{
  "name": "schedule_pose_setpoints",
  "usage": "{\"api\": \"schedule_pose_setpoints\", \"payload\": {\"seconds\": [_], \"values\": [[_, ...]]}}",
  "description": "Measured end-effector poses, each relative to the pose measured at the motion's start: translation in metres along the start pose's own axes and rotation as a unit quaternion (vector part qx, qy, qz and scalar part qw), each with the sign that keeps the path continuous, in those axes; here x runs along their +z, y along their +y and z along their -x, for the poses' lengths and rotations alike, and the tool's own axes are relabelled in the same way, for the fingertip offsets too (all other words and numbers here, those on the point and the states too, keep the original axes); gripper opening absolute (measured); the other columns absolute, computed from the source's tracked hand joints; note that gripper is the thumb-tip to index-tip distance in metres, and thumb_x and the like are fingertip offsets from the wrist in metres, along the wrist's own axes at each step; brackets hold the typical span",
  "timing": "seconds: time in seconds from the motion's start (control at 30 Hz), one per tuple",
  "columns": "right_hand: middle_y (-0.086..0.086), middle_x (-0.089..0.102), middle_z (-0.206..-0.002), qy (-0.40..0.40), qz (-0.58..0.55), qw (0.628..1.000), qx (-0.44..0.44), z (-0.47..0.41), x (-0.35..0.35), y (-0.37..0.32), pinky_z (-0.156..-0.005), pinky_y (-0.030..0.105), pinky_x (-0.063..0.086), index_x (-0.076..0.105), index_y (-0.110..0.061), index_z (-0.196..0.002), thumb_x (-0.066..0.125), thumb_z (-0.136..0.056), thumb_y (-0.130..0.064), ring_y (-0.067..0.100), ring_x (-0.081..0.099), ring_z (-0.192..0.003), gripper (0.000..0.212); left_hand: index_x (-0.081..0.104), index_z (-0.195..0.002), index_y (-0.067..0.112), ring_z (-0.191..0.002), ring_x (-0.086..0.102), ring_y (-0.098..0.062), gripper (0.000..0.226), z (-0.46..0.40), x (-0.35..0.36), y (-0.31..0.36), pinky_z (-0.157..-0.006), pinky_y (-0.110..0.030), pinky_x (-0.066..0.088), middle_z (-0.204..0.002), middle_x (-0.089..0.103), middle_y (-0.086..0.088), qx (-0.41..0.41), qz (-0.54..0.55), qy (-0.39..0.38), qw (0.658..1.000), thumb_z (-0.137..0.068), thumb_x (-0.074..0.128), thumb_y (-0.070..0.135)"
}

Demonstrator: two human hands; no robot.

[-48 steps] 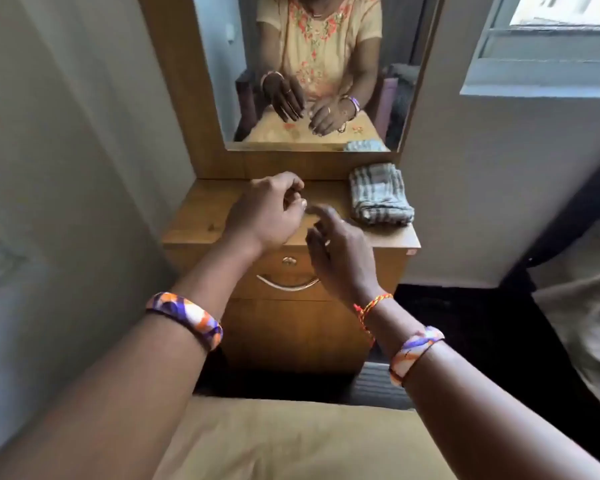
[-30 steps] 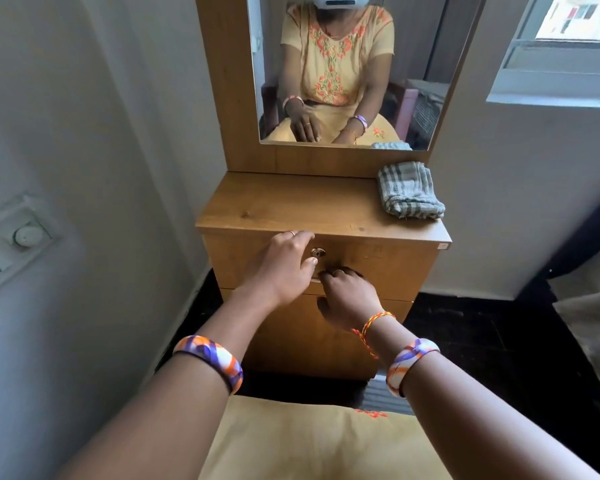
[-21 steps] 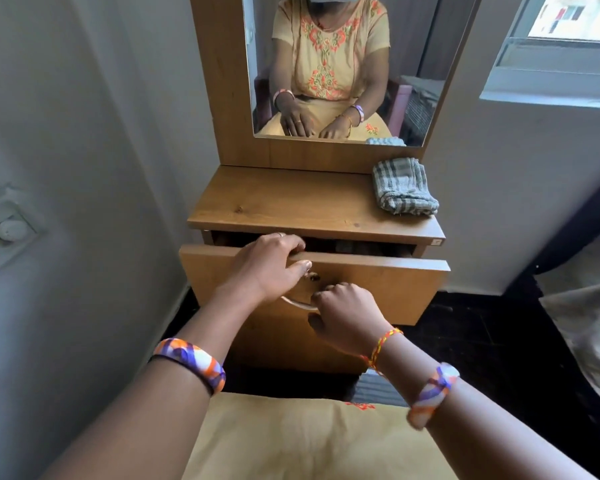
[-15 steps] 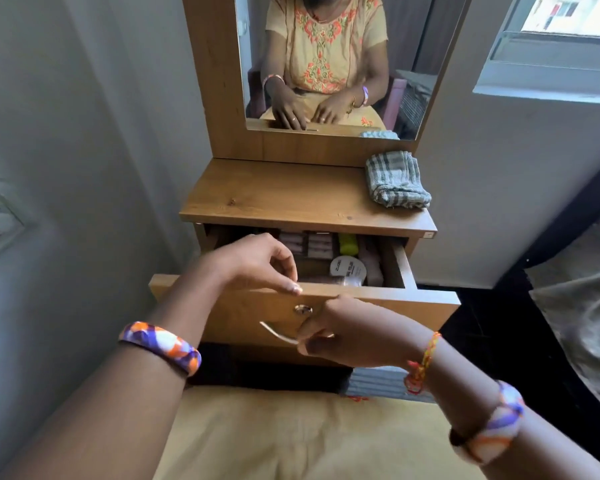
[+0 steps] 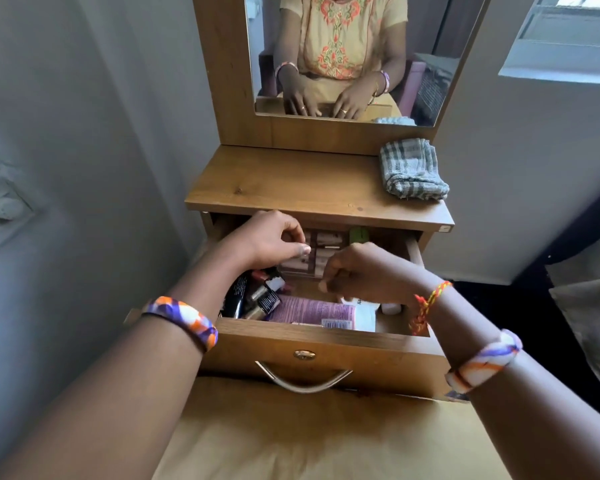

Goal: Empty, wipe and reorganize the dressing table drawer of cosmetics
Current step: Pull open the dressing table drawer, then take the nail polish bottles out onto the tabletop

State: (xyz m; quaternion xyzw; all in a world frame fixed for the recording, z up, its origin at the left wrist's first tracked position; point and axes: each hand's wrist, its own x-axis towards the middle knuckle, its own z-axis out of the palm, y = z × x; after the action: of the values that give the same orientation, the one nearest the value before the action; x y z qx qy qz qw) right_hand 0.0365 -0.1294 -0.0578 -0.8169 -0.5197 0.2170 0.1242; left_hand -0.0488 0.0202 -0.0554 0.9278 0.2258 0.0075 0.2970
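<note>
Wooden drawer (image 5: 326,355) holds tubes (image 5: 312,311) and bottles (image 5: 257,296); both hands' (image 5: 271,240) grip seemingly loose, holding nothing.

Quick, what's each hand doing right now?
Left hand: over the open drawer, fingers loosely curled, holding nothing visible.
Right hand: the same.

Wooden dressing table (image 5: 291,183), light brown top, mirror panel rising at its back edge. One item lies directly on the top: folded grey checked cloth (image 5: 413,169), at the right rear corner, near the mirror base. Below the top, drawer (image 5: 326,355) stands pulled out toward the viewer; curved metal handle (image 5: 303,379) and a small round brass lock on its front panel. Drawer bottom carries cosmetics: rows of pale tubes (image 5: 321,251) at the back, dark bottles (image 5: 257,294) at left, purple packet (image 5: 312,311) lying flat at front.
</note>
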Motion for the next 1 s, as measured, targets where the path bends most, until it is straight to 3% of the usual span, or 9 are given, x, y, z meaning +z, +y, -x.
{"api": "schedule_pose_setpoints", "payload": {"seconds": [0.13,0.23,0.33,0.47,0.63,0.7,0.8,0.9,1.0], "values": [[-0.001,0.062,-0.067,-0.115,-0.102,0.988,-0.001,0.005,0.013,-0.004,-0.053,0.016,0.048,0.068,-0.01,-0.079,0.057,-0.09,-0.032,0.013,0.059,-0.061,0.027,0.069,-0.1,0.012,-0.086,0.067,-0.02,0.023,0.0,0.006,-0.022,-0.083,-0.038,0.056,-0.102,0.068,-0.005,-0.052,-0.012,-0.01,0.999,-0.084,0.067,0.028],[0.004,0.057,-0.069,-0.144,-0.115,0.983,-0.015,0.005,0.015,-0.003,-0.053,0.017,0.05,0.068,0.002,-0.086,0.057,-0.09,-0.034,0.011,0.055,-0.063,0.039,0.065,-0.109,0.012,-0.1,0.062,-0.023,0.032,-0.001,0.004,-0.033,-0.088,-0.032,0.05,-0.114,0.065,-0.007,-0.085,-0.063,-0.014,0.994,-0.083,0.067,0.031],[0.008,0.057,-0.074,-0.154,-0.143,0.978,0.007,0.004,0.012,-0.004,-0.059,0.024,0.052,0.07,0.001,-0.088,0.059,-0.087,-0.037,0.013,0.054,-0.067,0.039,0.06,-0.119,0.011,-0.11,0.057,-0.025,0.043,-0.002,-0.005,-0.04,-0.084,-0.028,0.043,-0.122,0.061,-0.008,-0.112,-0.083,-0.027,0.99,-0.083,0.066,0.034],[-0.003,0.062,-0.068,-0.188,-0.147,0.971,0.026,-0.001,0.005,-0.006,-0.055,0.02,0.052,0.07,-0.021,-0.071,0.059,-0.086,-0.038,0.007,0.058,-0.063,0.025,0.063,-0.111,0.011,-0.101,0.059,-0.022,0.037,-0.002,-0.013,-0.046,-0.078,-0.028,0.044,-0.114,0.064,-0.007,-0.12,-0.074,-0.026,0.99,-0.082,0.068,0.034],[-0.003,0.065,-0.072,-0.227,-0.165,0.959,0.036,-0.004,0.002,-0.005,-0.058,0.021,0.055,0.07,-0.019,-0.075,0.06,-0.086,-0.037,0.007,0.06,-0.062,0.023,0.061,-0.115,0.014,-0.103,0.057,-0.022,0.04,-0.005,-0.009,-0.05,-0.077,-0.026,0.042,-0.117,0.061,-0.008,-0.113,-0.064,-0.003,0.992,-0.081,0.069,0.034],[0.002,0.068,-0.078,-0.25,-0.18,0.951,0.034,-0.005,0.002,-0.003,-0.057,0.021,0.056,0.072,-0.012,-0.086,0.061,-0.085,-0.035,0.009,0.062,-0.065,0.026,0.061,-0.116,0.014,-0.106,0.056,-0.023,0.041,-0.006,-0.007,-0.051,-0.078,-0.026,0.042,-0.119,0.06,-0.008,-0.115,-0.065,-0.008,0.991,-0.081,0.068,0.034],[0.01,0.072,-0.085,-0.284,-0.172,0.943,0.021,-0.009,0.001,0.0,-0.06,0.026,0.059,0.07,-0.004,-0.098,0.062,-0.086,-0.029,0.012,0.066,-0.07,0.029,0.06,-0.119,0.014,-0.108,0.057,-0.024,0.043,-0.008,-0.008,-0.053,-0.09,-0.034,0.048,-0.121,0.06,-0.007,-0.129,-0.088,-0.042,0.987,-0.082,0.067,0.034],[-0.001,0.069,-0.07,-0.33,-0.172,0.928,0.016,-0.016,0.0,-0.001,-0.056,0.025,0.059,0.07,-0.003,-0.096,0.063,-0.086,-0.023,0.005,0.065,-0.061,0.023,0.061,-0.119,0.018,-0.106,0.057,-0.021,0.041,-0.012,-0.013,-0.058,-0.094,-0.039,0.048,-0.121,0.06,-0.004,-0.14,-0.103,-0.1,0.98,-0.082,0.067,0.033],[-0.001,0.068,-0.072,-0.385,-0.15,0.911,0.004,-0.026,-0.003,-0.006,-0.059,0.027,0.059,0.068,-0.001,-0.097,0.063,-0.087,-0.02,0.007,0.066,-0.063,0.022,0.059,-0.121,0.018,-0.105,0.057,-0.019,0.042,-0.014,-0.017,-0.06,-0.093,-0.038,0.048,-0.118,0.06,-0.001,-0.154,-0.118,-0.147,0.97,-0.082,0.067,0.033]]}}
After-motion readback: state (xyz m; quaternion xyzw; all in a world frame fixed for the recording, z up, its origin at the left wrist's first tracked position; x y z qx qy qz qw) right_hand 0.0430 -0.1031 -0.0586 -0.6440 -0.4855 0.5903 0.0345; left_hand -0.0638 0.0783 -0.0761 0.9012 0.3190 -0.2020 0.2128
